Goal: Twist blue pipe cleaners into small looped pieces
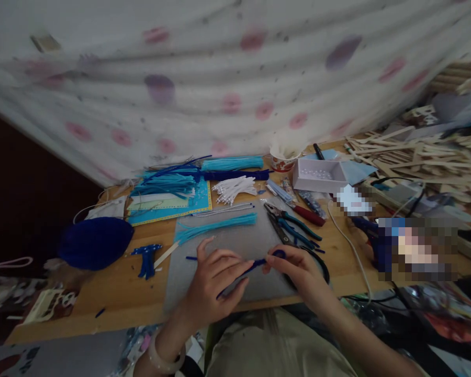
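One dark-blue fuzzy wire stem [259, 262] sits pinched in our left hand [219, 275] along its length and our right hand [296, 264] beside its curled end [284, 254], above the grey rectangular mat's [245, 238] nearer edge, where we best shape it slowly, gripping close.

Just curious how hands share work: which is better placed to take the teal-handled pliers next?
Probably the right hand: the pliers lie just beyond it, while the left hand is farther off. Both hands hold the dark blue strip, so the right would likely release first.
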Tool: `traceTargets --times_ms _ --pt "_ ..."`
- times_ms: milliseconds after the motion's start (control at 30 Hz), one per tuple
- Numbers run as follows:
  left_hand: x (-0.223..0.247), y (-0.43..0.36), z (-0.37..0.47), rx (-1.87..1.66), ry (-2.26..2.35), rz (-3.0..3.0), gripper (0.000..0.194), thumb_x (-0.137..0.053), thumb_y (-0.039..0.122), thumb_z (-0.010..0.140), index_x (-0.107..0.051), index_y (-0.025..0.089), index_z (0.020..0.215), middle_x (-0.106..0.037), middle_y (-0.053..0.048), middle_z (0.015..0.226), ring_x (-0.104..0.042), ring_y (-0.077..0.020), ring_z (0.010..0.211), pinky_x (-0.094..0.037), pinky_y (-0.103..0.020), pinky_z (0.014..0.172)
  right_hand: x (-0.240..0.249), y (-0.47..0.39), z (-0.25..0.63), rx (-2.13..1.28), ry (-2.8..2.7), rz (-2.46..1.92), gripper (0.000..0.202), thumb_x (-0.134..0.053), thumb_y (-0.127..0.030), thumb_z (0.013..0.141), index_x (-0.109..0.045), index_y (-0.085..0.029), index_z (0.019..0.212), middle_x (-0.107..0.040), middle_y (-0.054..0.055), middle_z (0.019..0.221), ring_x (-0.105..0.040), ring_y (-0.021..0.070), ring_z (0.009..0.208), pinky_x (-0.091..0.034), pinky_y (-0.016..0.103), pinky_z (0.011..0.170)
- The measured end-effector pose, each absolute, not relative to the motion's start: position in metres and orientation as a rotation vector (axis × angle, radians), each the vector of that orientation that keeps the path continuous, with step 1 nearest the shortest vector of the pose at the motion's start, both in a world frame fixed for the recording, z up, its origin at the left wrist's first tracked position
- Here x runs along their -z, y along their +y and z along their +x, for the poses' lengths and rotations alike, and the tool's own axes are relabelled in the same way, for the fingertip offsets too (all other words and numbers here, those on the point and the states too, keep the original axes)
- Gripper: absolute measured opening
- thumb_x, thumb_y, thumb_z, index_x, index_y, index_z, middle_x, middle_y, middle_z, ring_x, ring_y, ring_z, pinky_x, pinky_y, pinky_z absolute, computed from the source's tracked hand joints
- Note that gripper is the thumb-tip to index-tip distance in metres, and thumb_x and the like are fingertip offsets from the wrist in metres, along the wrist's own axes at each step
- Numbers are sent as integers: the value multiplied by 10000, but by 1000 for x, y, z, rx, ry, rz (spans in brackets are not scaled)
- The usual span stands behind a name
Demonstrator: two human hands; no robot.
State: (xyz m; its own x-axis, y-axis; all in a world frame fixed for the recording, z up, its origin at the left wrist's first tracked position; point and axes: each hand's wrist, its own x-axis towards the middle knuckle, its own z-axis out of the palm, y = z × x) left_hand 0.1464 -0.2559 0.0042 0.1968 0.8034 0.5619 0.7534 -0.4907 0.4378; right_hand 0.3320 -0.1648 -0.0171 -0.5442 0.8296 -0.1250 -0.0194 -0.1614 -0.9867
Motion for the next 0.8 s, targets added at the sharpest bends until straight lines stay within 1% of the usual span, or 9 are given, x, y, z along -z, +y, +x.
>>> traceTargets --times_ms 100,200,333,467,567,600,667,733,800 --pt "2 -255 144 -1304 1452 2292 211 -622 138 871 -669 225 1058 -762 -9 879 -675 -175 848 -244 -485 1107 20 -165 332 -1806 -1449 -925 263 -702 -419 745 -701 -211 583 -684 13 622 -575 189 678 -407 305 718" --pt "6 -254 140 -1280 1485 2239 190 -625 207 893 -661 222 1079 -760 -19 892 -671 -173 830 -337 -437 1030 21 -166 333 -1841 -1427 -910 271 -695 -413 752 -699 -207 575 -681 15 630 -580 186 686 -413 299 721" --pt "5 -251 141 -1127 1569 2394 177 -614 215 910 -658 208 1082 -745 1 828 -654 -162 807 -277 -453 1053 18 -170 332 -1782 -1538 -908 300 -682 -449 778 -691 -211 595 -665 18 638 -569 186 676 -415 303 704" --pt "-1 -249 150 -1090 1597 2420 99 -558 179 930 -656 193 936 -716 16 749 -631 -153 770 -236 -487 1079 14 -174 331 -1619 -1662 -847 278 -653 -424 826 -686 -213 648 -643 27 684 -577 191 706 -424 305 678" --pt "-2 -251 159 -1145 1625 2093 244 -475 219 948 -613 193 749 -651 5 677 -603 -165 750 -292 -497 1055 15 -177 336 -1305 -1799 -755 187 -619 -326 862 -686 -220 724 -654 38 731 -587 212 775 -446 351 733" --pt "0 -254 160 -1165 1590 1923 293 -468 267 948 -584 193 690 -626 -2 667 -598 -165 729 -357 -471 1011 16 -178 339 -1144 -1873 -695 134 -606 -276 866 -687 -230 769 -674 35 742 -592 221 801 -441 393 797" --pt "5 -261 163 -1141 1425 1548 385 -470 423 933 -532 193 631 -591 -10 652 -578 -145 609 -498 -359 772 20 -183 351 -765 -2055 -530 128 -590 -198 856 -691 -269 891 -736 17 790 -610 236 839 -377 497 939" --pt "11 -270 163 -1064 1219 1281 457 -505 598 865 -532 194 651 -597 -24 670 -564 -130 522 -470 -271 524 24 -189 366 -392 -2222 -329 225 -583 -189 864 -686 -321 1015 -781 -5 881 -636 235 831 -326 535 1008" --pt "14 -277 164 -1002 1085 1186 516 -542 702 784 -556 194 696 -620 -47 705 -593 -142 527 -444 -252 457 27 -193 380 -139 -2301 -229 256 -571 -216 903 -672 -352 1095 -791 -16 939 -654 220 794 -359 502 1003"
